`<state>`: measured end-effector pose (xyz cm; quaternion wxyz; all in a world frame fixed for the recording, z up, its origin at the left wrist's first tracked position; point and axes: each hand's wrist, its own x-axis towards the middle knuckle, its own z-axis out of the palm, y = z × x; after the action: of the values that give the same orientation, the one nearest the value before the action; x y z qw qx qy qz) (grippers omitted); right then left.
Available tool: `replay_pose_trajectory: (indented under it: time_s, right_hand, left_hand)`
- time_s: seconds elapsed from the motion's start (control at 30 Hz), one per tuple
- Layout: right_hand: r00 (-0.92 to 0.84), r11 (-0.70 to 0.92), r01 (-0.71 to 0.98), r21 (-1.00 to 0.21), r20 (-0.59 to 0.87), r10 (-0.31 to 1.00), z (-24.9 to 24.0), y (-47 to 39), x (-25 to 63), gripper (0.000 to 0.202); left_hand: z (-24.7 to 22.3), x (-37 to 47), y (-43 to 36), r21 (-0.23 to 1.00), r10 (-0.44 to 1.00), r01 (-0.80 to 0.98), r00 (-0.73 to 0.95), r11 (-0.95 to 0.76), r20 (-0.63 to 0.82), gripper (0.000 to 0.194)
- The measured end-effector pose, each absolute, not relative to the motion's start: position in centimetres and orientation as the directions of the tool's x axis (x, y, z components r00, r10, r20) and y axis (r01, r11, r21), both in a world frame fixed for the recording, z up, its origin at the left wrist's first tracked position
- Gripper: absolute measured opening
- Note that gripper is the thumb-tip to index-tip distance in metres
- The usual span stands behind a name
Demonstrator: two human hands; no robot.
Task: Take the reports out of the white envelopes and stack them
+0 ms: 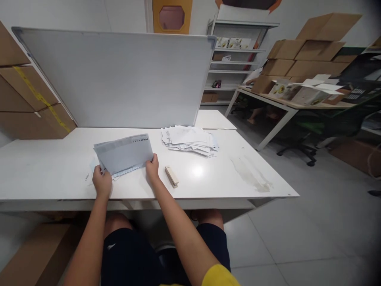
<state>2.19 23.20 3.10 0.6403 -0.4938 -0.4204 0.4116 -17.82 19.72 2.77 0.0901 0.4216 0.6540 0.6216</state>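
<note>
Both my hands grip a small stack of paper sheets (126, 154), held up at a slant above the white table. My left hand (102, 182) is closed on the stack's lower left corner. At its right edge, my right hand (152, 167) pinches the sheets with the thumb on top. Some printed lettering shows along the stack's top edge. To the right of my right hand lies a cream stapler (171, 176). Behind the stapler rests a loose, uneven pile of papers (190, 140).
A whiteboard (119, 79) stands along the back of the white table (208, 182). Cardboard boxes (32, 99) are stacked at the left. Further right are a metal shelf (235, 69), another table (276, 101) with boxes, and an office chair (309, 139). A person's feet show beneath that table.
</note>
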Motion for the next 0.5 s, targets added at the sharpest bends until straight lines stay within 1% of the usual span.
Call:
replay_pose_trajectory:
  time_s: [0.1, 0.17, 0.27, 0.33, 0.4, 0.5]
  right_hand:
    - [0.301, 0.18, -0.098, -0.979, 0.143, 0.943, 3.21, 23.05, 2.22, 0.023]
    - [0.321, 0.189, -0.097, -0.977, 0.149, 0.935, 3.22, 23.01, 2.17, 0.027]
    - [0.336, 0.194, -0.102, -0.976, 0.149, 0.93, 3.17, 23.0, 2.06, 0.025]
    - [0.317, 0.19, -0.106, -0.976, 0.148, 0.937, 3.11, 23.01, 2.0, 0.021]
    - [0.31, 0.181, -0.114, -0.977, 0.138, 0.941, 3.05, 23.02, 1.99, 0.019]
    - [0.339, 0.165, -0.137, -0.977, 0.11, 0.934, 3.03, 23.05, 2.09, 0.017]
  left_hand:
    - [2.57, -18.01, 19.81, 0.871, 0.705, 0.487, -0.592, -0.073, 0.39, 0.021]
    - [2.6, -18.03, 19.81, 0.869, 0.711, 0.488, -0.584, -0.076, 0.391, 0.021]
    - [2.84, -17.87, 19.57, 0.881, 0.595, 0.438, -0.665, -0.178, 0.451, 0.021]
    - [3.05, -17.65, 19.35, 0.875, 0.561, 0.419, -0.676, -0.242, 0.478, 0.019]
    - [3.27, -17.37, 19.19, 0.873, 0.617, 0.403, -0.621, -0.276, 0.482, 0.019]
    - [3.55, -17.06, 19.2, 0.896, 0.676, 0.299, -0.587, -0.329, 0.445, 0.018]
